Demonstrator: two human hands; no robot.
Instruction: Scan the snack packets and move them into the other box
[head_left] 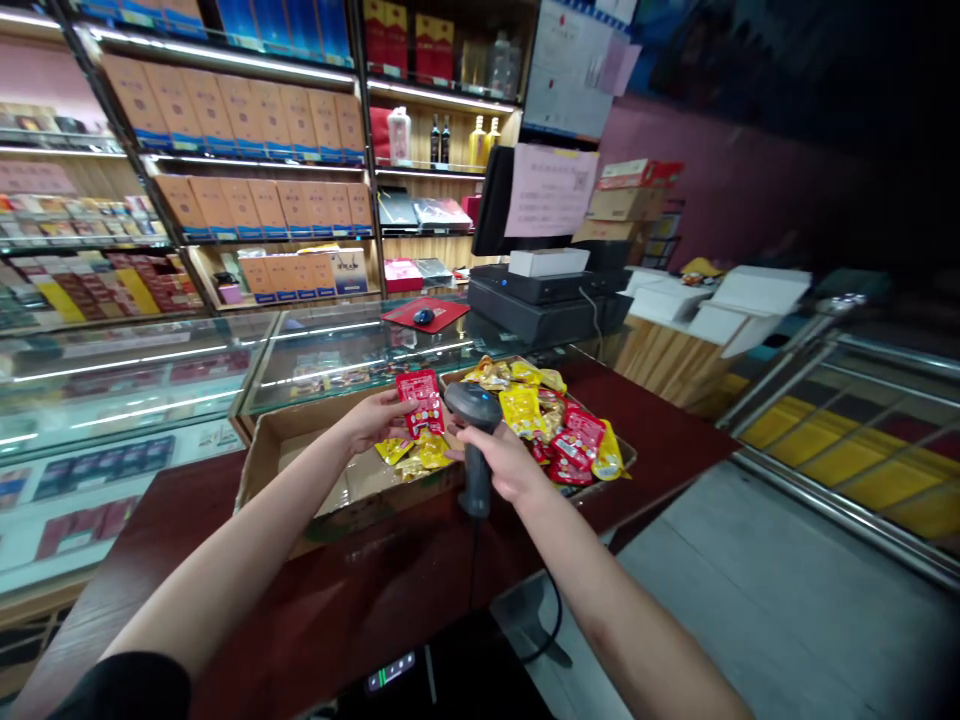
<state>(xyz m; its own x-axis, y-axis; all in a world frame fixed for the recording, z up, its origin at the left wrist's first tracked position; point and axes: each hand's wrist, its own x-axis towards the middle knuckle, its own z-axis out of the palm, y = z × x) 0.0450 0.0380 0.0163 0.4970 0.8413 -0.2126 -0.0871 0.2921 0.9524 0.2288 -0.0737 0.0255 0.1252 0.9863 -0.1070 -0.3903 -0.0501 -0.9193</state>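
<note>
Between the fingers of my left hand (373, 420) is a red snack packet (422, 402), held up over a cardboard tray (262, 455). My right hand (504, 458) is wrapped round the grip of a dark barcode scanner (475, 405), a small blue light showing on its top. The scanner's head is just right of the red packet. Below the packet, a few yellow packets (424, 452) lie in the left tray. Right of the scanner, a second tray (632, 462) is heaped with red and yellow packets (577, 440).
Both trays rest on a dark red counter (360, 580). Behind are a glass display case (330, 345), a mouse (424, 316) on a red pad, and a monitor (493, 205) above a black cash drawer (525, 305). A metal railing (847, 480) stands at right. The scanner's cable (556, 620) hangs down.
</note>
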